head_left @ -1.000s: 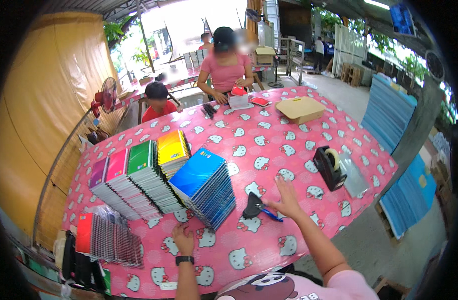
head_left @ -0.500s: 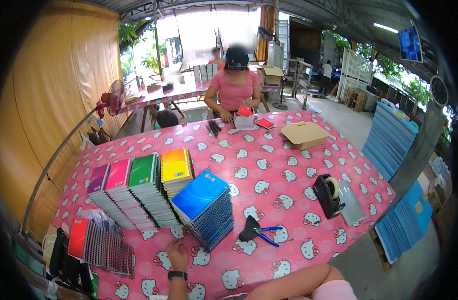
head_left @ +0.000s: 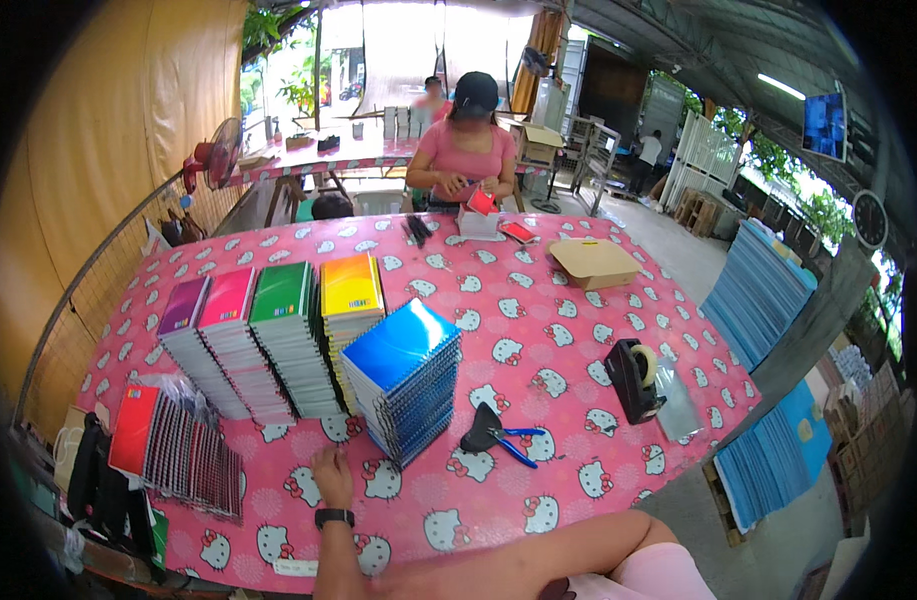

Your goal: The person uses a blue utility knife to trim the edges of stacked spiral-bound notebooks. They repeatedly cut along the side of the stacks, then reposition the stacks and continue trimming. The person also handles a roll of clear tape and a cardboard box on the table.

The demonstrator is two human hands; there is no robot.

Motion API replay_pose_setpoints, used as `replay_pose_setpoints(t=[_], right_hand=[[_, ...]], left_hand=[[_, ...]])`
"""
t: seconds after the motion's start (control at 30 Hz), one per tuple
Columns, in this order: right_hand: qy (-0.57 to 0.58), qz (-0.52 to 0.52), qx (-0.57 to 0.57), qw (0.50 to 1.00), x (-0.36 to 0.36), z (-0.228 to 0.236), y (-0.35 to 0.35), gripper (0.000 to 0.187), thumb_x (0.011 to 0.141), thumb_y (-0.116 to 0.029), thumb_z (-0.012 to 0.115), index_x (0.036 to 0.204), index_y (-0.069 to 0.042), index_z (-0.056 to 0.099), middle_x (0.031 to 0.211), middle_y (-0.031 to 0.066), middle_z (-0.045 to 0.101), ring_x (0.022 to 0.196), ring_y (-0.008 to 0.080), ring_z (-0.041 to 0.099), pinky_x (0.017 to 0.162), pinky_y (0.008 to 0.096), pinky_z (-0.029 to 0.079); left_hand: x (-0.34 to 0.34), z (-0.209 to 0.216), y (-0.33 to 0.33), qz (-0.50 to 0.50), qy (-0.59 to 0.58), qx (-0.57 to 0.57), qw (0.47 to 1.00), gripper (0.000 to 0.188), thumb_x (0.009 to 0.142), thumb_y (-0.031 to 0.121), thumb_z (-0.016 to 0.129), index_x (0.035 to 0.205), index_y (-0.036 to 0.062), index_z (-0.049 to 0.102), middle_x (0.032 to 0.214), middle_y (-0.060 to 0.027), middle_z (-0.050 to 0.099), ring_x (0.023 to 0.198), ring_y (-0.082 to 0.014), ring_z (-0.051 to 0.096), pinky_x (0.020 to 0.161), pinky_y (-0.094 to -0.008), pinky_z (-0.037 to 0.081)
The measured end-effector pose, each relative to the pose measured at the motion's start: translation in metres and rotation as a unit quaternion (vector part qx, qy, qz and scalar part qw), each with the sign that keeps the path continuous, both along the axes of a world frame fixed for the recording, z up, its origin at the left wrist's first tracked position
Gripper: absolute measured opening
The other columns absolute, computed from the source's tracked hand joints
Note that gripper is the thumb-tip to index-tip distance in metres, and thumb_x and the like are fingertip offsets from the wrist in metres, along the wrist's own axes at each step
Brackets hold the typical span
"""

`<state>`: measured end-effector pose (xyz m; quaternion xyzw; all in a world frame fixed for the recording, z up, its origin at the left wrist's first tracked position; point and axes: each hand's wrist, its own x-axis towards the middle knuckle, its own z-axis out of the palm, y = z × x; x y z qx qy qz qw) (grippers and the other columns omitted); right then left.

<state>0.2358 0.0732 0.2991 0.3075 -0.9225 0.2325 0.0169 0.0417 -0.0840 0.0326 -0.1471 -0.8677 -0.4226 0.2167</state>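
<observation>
Left hand (head_left: 331,478) flat and released on table's (head_left: 578,330) near edge beside blue stack (head_left: 400,375), steadying; right hand hidden, state untellable.

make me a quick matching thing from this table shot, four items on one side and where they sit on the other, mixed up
Things:
1. blue notebook stack
2. tape dispenser
3. cardboard box
4. left hand

Places:
A. far right part of the pink tablecloth
B. flat on the cloth near the close edge
C. right edge, beside a clear sleeve
D. rightmost of the leaning coloured stacks

Pairs: 1-D, 2-C, 3-A, 4-B
</observation>
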Motion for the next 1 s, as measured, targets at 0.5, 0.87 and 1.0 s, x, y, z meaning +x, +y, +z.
replay_pose_setpoints(t=[0.5, 0.87, 1.0], right_hand=[[0.111, -0.248, -0.166, 0.948, -0.022, -0.013, 0.099, 0.061, 0.082, -0.033, 0.059, 0.134, -0.009, 0.038, 0.136, 0.02, 0.039, 0.122, 0.0325, 0.041, 0.1, 0.044, 0.034], [-0.036, -0.462, 0.109, 0.88, -0.019, -0.222, 0.194, 0.085, 0.072, -0.055, 0.067, 0.138, -0.009, 0.036, 0.137, 0.0214, 0.037, 0.129, 0.0396, 0.032, 0.102, 0.0561, 0.027], [-0.083, -0.49, 0.132, 0.858, 0.007, -0.209, 0.217, 0.066, 0.075, -0.044, 0.067, 0.126, -0.006, 0.048, 0.117, 0.0196, 0.051, 0.112, 0.0367, 0.046, 0.092, 0.0496, 0.038]], left_hand=[[-0.009, -0.01, -0.005, -0.007, -0.03, 0.017, 0.999, 0.019, 0.088, 0.016, 0.052, 0.085, 0.0012, 0.064, 0.089, -0.0151, 0.062, 0.089, -0.0342, 0.054, 0.082, -0.0417, 0.041], [0.003, 0.036, -0.007, -0.165, -0.251, 0.311, 0.902, 0.051, 0.088, 0.032, 0.061, 0.129, 0.0051, 0.047, 0.127, -0.0114, 0.05, 0.109, -0.0246, 0.051, 0.097, -0.0393, 0.037], [0.042, 0.158, 0.025, -0.189, -0.019, 0.167, 0.968, 0.069, 0.076, 0.033, 0.073, 0.133, 0.0068, 0.043, 0.13, -0.0127, 0.047, 0.117, -0.0249, 0.045, 0.095, -0.0405, 0.037]])
